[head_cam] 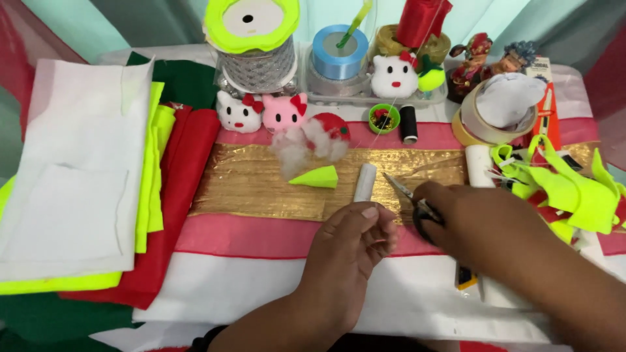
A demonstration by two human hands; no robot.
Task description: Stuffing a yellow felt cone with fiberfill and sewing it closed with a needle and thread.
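Observation:
My left hand (352, 251) is closed in a loose fist over the striped cloth, pinching what looks like a thin thread; what it grips is too small to tell. My right hand (479, 225) holds small black-handled scissors (407, 195), blades pointing up-left towards a white glue stick (365, 182). A neon-yellow felt cone (316, 177) lies just left of the stick, on the gold band (254, 182) of the cloth. A tuft of white stuffing (297, 146) sits above the cone.
Stacked felt sheets in white, neon yellow and red (85, 189) fill the left. Small plush cat heads (264, 112), ribbon spools (339, 52), a black thread spool (408, 122) and tape rolls (486, 124) line the back. Neon-yellow felt scraps (567, 189) lie at right.

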